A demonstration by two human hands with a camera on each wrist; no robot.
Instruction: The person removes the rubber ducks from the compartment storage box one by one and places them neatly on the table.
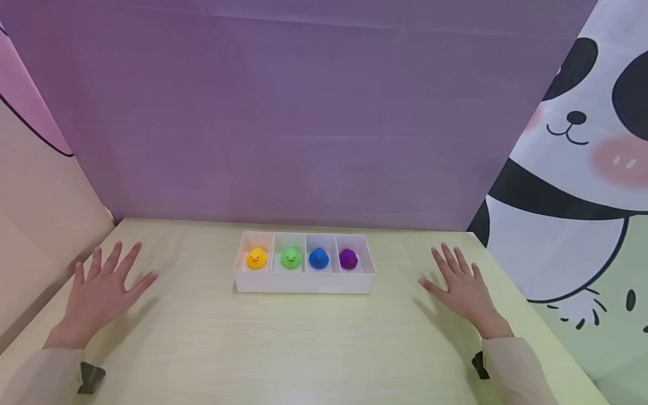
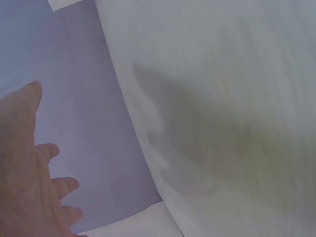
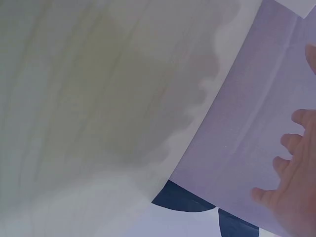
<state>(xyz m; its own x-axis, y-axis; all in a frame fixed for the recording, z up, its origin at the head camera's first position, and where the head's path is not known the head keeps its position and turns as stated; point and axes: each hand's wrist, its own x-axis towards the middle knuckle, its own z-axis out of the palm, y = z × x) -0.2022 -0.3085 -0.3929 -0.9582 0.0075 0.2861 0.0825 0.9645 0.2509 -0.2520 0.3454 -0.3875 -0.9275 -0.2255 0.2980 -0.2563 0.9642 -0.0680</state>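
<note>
Near the back of the table stands a white box [image 1: 304, 283] split into compartments in a row. From left to right sit a yellow duck toy [image 1: 256, 258], a green one [image 1: 291, 257], a blue one [image 1: 319, 259] and a purple one [image 1: 348, 259], each in its own compartment. Well left of the box, my left hand [image 1: 101, 295] is held over the table with fingers spread and nothing in it. On the other side my right hand [image 1: 463, 289] is spread the same way, also holding nothing. Both wrist views show the fingers outstretched above their shadows.
The pale wooden table [image 1: 304, 349] ends at a purple backdrop [image 1: 304, 112] behind the box. A beige wall panel [image 1: 40, 225] borders the left side, and a panda-printed panel [image 1: 567, 242] the right. Dark straps or devices show at both cuffs.
</note>
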